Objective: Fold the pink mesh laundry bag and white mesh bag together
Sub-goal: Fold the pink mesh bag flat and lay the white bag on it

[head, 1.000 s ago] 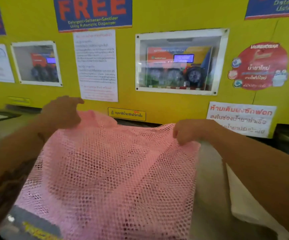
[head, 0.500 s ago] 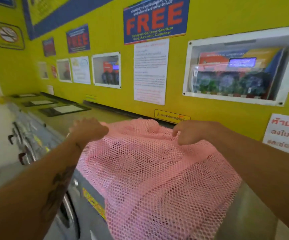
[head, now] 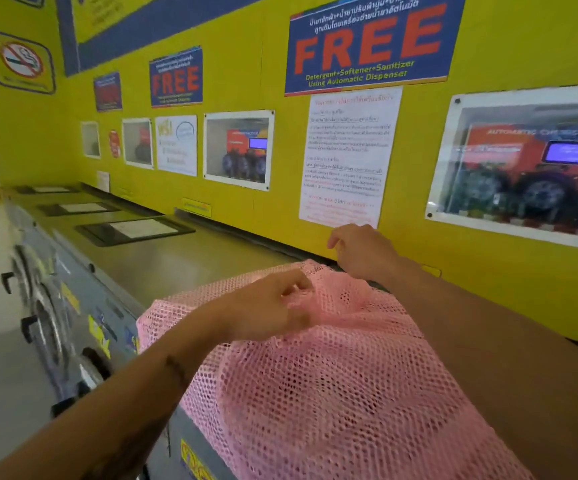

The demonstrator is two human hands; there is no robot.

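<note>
The pink mesh laundry bag (head: 332, 386) lies spread over the top of a washing machine, bunched into a ridge near its far end. My left hand (head: 273, 306) rests on that ridge with its fingers pinching the pink mesh. My right hand (head: 362, 249) hovers above the bag's far edge by the yellow wall, fingers loosely curled and holding nothing. The white mesh bag is out of sight in this view.
A row of grey front-loading washing machines (head: 58, 306) runs off to the left, their flat metal top (head: 162, 258) carrying framed black lids. The yellow wall (head: 246, 209) with posters and windowed dispensers stands close behind the bag. Floor (head: 0, 393) shows at lower left.
The view has swung left. My left hand moved inward along the pink bag, gathering mesh toward the middle. My right hand let go of the bag's far edge and lifted off it.
</note>
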